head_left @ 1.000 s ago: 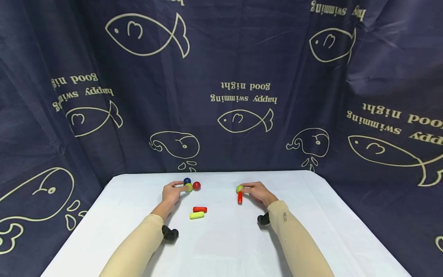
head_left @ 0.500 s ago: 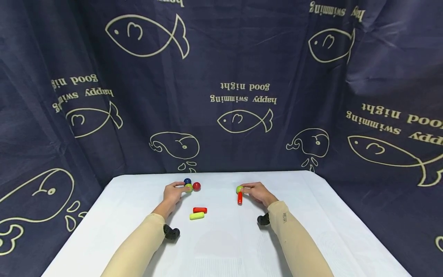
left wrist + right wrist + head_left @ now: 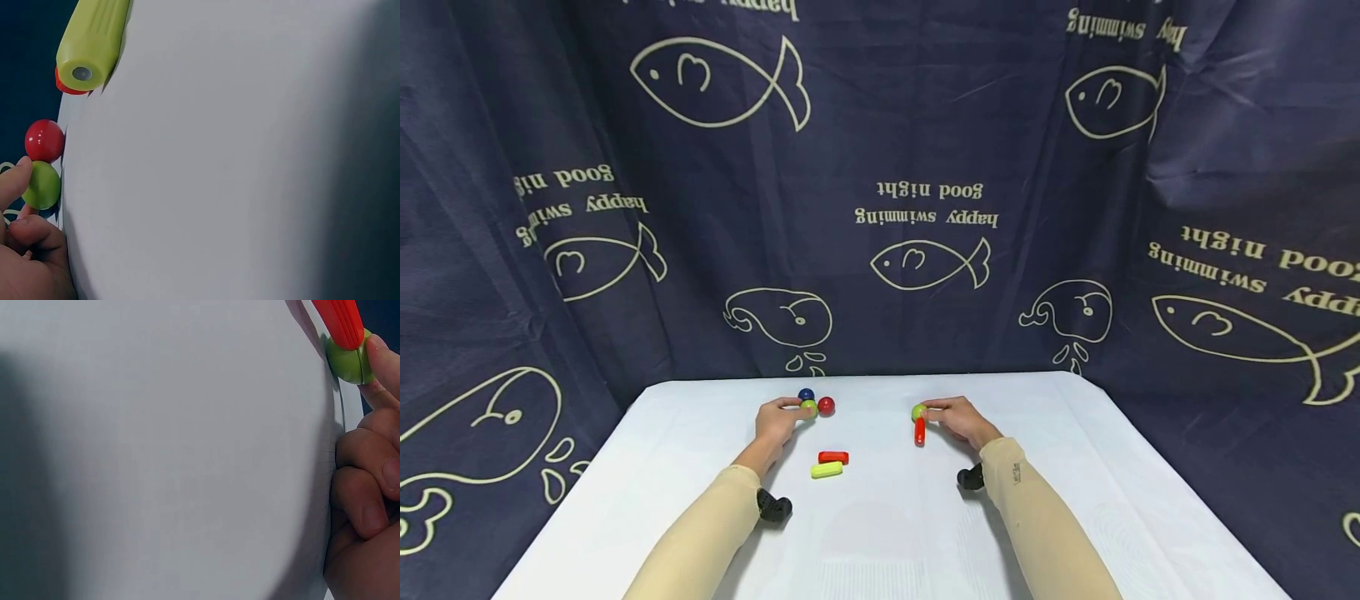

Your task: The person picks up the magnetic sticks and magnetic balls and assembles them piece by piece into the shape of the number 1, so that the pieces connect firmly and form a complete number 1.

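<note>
At the back left of the table, the left hand (image 3: 775,421) pinches a green ball (image 3: 808,407) between thumb and finger. A blue ball (image 3: 806,393) lies just behind it and a red ball (image 3: 826,406) to its right. In the left wrist view the green ball (image 3: 42,185) is beside the red ball (image 3: 44,141). Farther right, the right hand (image 3: 958,418) pinches another green ball (image 3: 918,412). A red piece (image 3: 920,432) extends from that ball toward the front; the right wrist view shows the red piece (image 3: 342,322) overlapping the green ball (image 3: 347,364).
Between the arms, a red stick (image 3: 832,457) lies just behind a yellow-green stick (image 3: 827,470). A white cloth covers the table (image 3: 880,533). A dark blue curtain (image 3: 850,333) with fish drawings hangs behind it. Each wrist carries a black device.
The head view has tilted slightly, so the scene sits a little lower. The left forearm has shifted slightly right; both hands still pinch their green balls.
</note>
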Demonstrator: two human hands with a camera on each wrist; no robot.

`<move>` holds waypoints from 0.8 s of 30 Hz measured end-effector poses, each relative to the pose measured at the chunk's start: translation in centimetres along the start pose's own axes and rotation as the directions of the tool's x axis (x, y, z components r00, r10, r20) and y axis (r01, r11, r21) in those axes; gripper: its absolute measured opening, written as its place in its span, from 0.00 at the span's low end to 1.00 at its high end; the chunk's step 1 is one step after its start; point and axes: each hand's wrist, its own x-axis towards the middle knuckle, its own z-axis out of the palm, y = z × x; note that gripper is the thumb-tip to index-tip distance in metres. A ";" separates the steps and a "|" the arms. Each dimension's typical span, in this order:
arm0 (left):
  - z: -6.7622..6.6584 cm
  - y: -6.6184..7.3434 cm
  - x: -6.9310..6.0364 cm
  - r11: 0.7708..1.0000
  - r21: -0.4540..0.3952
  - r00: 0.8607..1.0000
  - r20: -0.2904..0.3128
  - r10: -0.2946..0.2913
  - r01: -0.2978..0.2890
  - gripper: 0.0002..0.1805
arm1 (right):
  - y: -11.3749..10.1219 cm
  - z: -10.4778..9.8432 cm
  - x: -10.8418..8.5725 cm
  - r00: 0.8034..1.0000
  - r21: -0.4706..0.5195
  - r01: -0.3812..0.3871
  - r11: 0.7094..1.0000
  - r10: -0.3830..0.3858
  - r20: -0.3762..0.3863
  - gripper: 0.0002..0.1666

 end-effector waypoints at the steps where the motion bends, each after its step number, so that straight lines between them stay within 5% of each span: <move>1: 0.0 0.0 0.0 1.000 0.003 1.000 -0.003 -0.003 0.003 0.25 | 0.0 0.0 0.0 1.000 0.005 -0.002 1.000 0.002 0.000 0.23; 24: 0.0 0.3 -0.6 1.000 0.016 1.000 -0.018 0.003 -0.002 0.24 | -0.2 0.1 -0.1 1.000 0.036 0.007 0.999 -0.007 -0.004 0.22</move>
